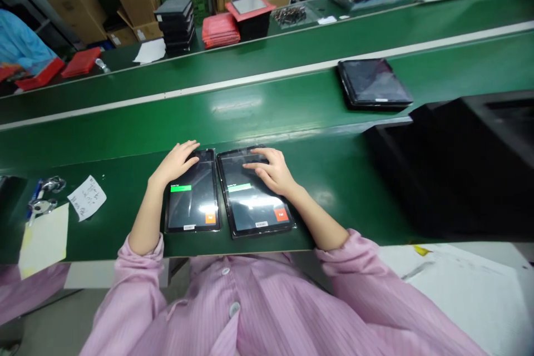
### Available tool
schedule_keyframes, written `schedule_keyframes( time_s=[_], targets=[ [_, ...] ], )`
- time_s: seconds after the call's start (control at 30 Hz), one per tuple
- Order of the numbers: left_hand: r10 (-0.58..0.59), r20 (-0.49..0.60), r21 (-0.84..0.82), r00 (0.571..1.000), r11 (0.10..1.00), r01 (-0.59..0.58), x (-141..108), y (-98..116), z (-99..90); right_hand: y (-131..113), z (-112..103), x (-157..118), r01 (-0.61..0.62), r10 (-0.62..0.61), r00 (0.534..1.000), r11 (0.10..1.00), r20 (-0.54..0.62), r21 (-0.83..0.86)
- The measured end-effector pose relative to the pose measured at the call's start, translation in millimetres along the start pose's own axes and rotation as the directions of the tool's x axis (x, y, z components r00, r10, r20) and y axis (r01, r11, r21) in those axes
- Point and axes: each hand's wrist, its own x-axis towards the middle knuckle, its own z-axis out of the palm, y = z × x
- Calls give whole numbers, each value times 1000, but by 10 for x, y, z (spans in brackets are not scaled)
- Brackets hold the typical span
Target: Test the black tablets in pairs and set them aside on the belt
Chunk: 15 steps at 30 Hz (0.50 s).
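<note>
Two black tablets lie face up side by side on the green bench in front of me. Each screen is dark, with a green bar near the middle and an orange or red box at the lower right. My left hand (179, 162) rests over the upper left of the left tablet (194, 208), fingers stretched out. Over the upper part of the right tablet (250, 208) is my right hand (273, 171), fingers apart, the index finger pointing left across the screen. Neither hand grips anything.
More tablets lie stacked (377, 86) on the green belt at the right. A large black box (459, 167) takes up the bench's right side. Handwritten paper (87, 198), a yellowish sheet (44, 239) and keys are at the left. Across the belt are red trays (220, 30) and other people's sleeves.
</note>
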Motion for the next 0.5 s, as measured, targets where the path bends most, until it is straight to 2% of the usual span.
schedule_keyframes(
  time_s=[0.07, 0.17, 0.3, 0.4, 0.5],
  targets=[
    [14, 59, -54, 998, 998, -11, 222, 7, -7, 124, 29, -4, -81, 84, 995, 996, -56, 45],
    [-24, 117, -113, 993, 993, 37, 376, 0, -7, 363, 100, 0, -193, 206, 972, 974, -109, 121],
    [-108, 124, -29, 986, 993, 112, 400, -12, 8, 588, 200, 31, -266, 284, 953, 951, -102, 161],
    [-141, 98, 27, 985, 990, 139, 397, 3, 25, 616, 229, 48, -291, 309, 947, 942, -92, 169],
    [-111, 130, -9, 985, 994, 113, 385, 19, 14, 593, 211, 51, -291, 313, 946, 933, -83, 213]
  ],
)
